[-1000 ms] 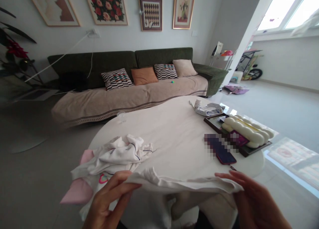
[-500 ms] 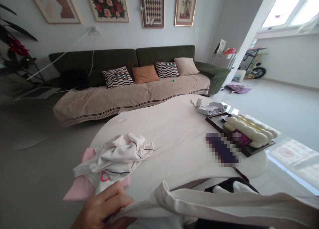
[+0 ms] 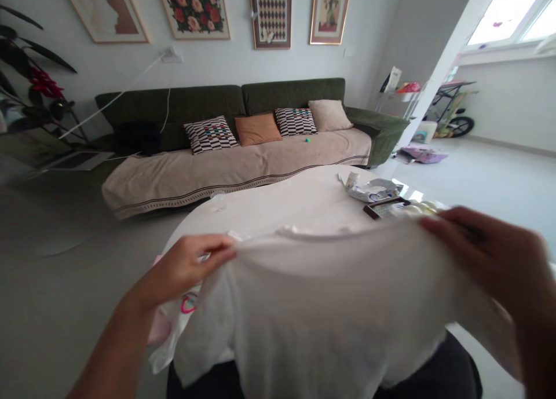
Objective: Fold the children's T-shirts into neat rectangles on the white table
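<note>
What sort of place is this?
Probably a home living room: a long dark green sofa, patterned cushions on it, and framed pictures on the wall above.

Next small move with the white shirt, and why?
Probably lay the white shirt flat on the round table: the left hand and right hand hold it spread by its top edge, hanging unfolded, with bare tabletop just beyond.
</note>
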`<state>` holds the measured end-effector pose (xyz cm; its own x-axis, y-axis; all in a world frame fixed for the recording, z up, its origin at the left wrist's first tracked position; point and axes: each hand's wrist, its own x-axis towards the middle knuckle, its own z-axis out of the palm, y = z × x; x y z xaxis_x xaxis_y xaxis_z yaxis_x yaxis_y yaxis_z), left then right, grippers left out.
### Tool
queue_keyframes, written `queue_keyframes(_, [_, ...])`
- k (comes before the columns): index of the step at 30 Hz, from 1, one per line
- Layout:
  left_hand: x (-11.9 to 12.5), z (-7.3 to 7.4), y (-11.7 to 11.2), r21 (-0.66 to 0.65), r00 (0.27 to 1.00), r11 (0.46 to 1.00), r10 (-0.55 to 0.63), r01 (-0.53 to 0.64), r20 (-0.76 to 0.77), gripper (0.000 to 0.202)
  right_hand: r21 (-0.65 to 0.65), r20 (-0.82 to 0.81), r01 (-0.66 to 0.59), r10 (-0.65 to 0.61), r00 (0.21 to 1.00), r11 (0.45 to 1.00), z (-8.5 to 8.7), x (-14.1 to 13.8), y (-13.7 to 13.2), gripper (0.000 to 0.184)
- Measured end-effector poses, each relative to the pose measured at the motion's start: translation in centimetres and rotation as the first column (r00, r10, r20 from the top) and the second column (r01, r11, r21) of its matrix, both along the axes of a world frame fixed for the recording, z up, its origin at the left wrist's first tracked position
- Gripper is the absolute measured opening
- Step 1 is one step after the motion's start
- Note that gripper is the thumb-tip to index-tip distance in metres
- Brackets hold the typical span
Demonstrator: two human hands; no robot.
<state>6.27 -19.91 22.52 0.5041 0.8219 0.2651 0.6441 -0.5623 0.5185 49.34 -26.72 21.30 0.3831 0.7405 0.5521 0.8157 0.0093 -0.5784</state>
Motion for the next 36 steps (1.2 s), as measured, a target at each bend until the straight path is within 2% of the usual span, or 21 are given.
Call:
queue_keyframes(1, [1.2, 0.3, 3.0, -0.009, 1.0, 1.0, 0.007, -0.007, 0.006, 0.023, -0.104, 0.103, -0.046, 0.057, 0.993, 0.993, 1.0, -0.7, 3.1, 0.048])
queue_keyframes(3, [3.9, -0.1, 8.6, 0.036, 0.996, 0.996, 0.082, -0.083, 0.036, 0.024, -0.164, 0.218, -0.071, 0.107, 0.97, 0.984, 2.0, -1.6, 8.9, 0.063])
queue_keyframes(5, [6.5, -1.8, 12.5, 0.122, 0.97, 0.963, 0.234, -0.24, 0.061, 0.023, -0.121, 0.305, -0.068, 0.102, 0.947, 0.99, 1.5, -2.1, 13.3, 0.06])
queue_keyframes(7, [8.6, -4.5, 14.2, 0.214, 0.938, 0.914, 0.341, -0.345, 0.055, 0.03, -0.124, 0.351, -0.018, 0.061, 0.934, 0.992, -0.5, -2.8, 15.7, 0.054])
queue_keyframes(9, [10.4, -8.3, 13.5, 0.236, 0.947, 0.921, 0.321, -0.311, -0.005, 0.036, -0.229, 0.367, -0.005, 0.091, 0.926, 0.973, -3.8, -4.4, 16.0, 0.05])
queue_keyframes(10, [11.1, -10.5, 12.5, 0.212, 0.963, 0.946, 0.262, -0.244, -0.059, 0.036, -0.333, 0.372, -0.042, 0.172, 0.912, 0.942, -5.7, -5.5, 15.5, 0.047])
queue_keyframes(12, [12.2, -15.0, 9.8, 0.126, 0.973, 0.988, 0.11, -0.085, -0.201, 0.036, -0.447, 0.361, -0.109, 0.29, 0.886, 0.888, -10.2, -7.9, 13.5, 0.041])
queue_keyframes(14, [12.7, -19.1, 7.0, 0.035, 0.948, 0.998, 0.054, -0.046, -0.314, 0.041, -0.528, 0.341, -0.134, 0.354, 0.871, 0.839, -14.8, -10.1, 10.9, 0.042])
queue_keyframes(16, [12.6, -22.2, 4.8, -0.003, 0.924, 0.997, 0.069, -0.075, -0.377, 0.049, -0.631, 0.316, -0.079, 0.349, 0.882, 0.771, -18.9, -11.3, 8.5, 0.053])
queue_keyframes(18, [12.3, -24.1, 3.6, 0.017, 0.912, 0.992, 0.118, -0.121, -0.393, 0.055, -0.686, 0.31, -0.004, 0.297, 0.903, 0.728, -22.0, -11.4, 6.8, 0.059])
queue_keyframes(20, [12.0, -24.9, 3.3, 0.059, 0.908, 0.987, 0.158, -0.146, -0.387, 0.056, -0.694, 0.317, 0.024, 0.275, 0.908, 0.72, -23.7, -10.7, 6.0, 0.06])
queue_keyframes(22, [11.9, -25.2, 3.3, 0.086, 0.905, 0.985, 0.173, -0.151, -0.388, 0.057, -0.682, 0.327, 0.011, 0.292, 0.899, 0.731, -24.4, -9.8, 6.0, 0.062])
queue_keyframes(28, [13.5, -26.0, 3.3, 0.128, 0.899, 0.975, 0.219, -0.184, -0.38, 0.062, -0.645, 0.361, -0.042, 0.352, 0.863, 0.763, -24.4, -8.1, 7.5, 0.06])
queue_keyframes(36, [14.8, -26.8, 4.0, 0.155, 0.891, 0.96, 0.275, -0.234, -0.361, 0.061, -0.624, 0.404, -0.059, 0.386, 0.829, 0.779, -25.5, -6.2, 9.0, 0.06])
